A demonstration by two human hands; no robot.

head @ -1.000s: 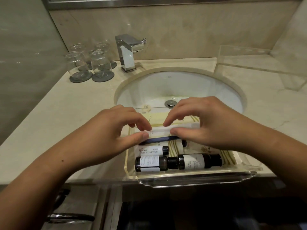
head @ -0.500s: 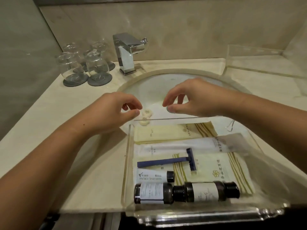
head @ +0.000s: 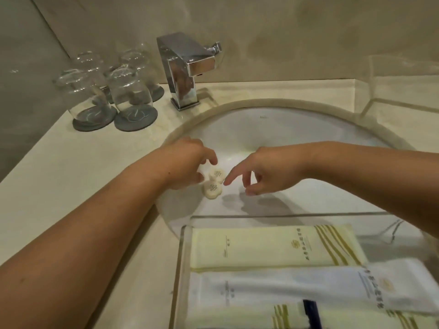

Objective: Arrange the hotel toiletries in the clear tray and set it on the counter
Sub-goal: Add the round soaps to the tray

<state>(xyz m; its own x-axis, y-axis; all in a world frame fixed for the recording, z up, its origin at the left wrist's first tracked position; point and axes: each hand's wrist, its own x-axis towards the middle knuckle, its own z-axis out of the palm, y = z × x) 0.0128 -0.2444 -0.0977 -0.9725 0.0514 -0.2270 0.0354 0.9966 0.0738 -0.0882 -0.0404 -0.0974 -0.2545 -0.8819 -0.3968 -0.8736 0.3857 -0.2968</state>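
Note:
Two small round cream soaps [head: 213, 189] lie side by side on the white sink basin [head: 285, 129], near its left rim. My left hand [head: 187, 162] is at the upper soap [head: 217, 174], thumb and forefinger touching its left edge; both soaps still rest on the basin. My right hand [head: 268, 172] hovers just right of them, fingers apart, forefinger tip almost at the soaps. The clear tray [head: 182, 257] sits nearest me, bridging the sink's front edge. It holds a cream packet [head: 273, 248], a white packet [head: 285, 290] and a blue razor [head: 311, 312].
A chrome faucet [head: 185, 67] stands behind the sink. Several upturned glasses on grey coasters [head: 114, 96] crowd the back left of the marble counter [head: 59, 174]. A clear acrylic piece [head: 399, 74] stands at the back right.
Both hands left the tray and reached forward into the sink, down to the two soaps. The view has shifted closer, so the bottles at the tray's near end are out of frame.

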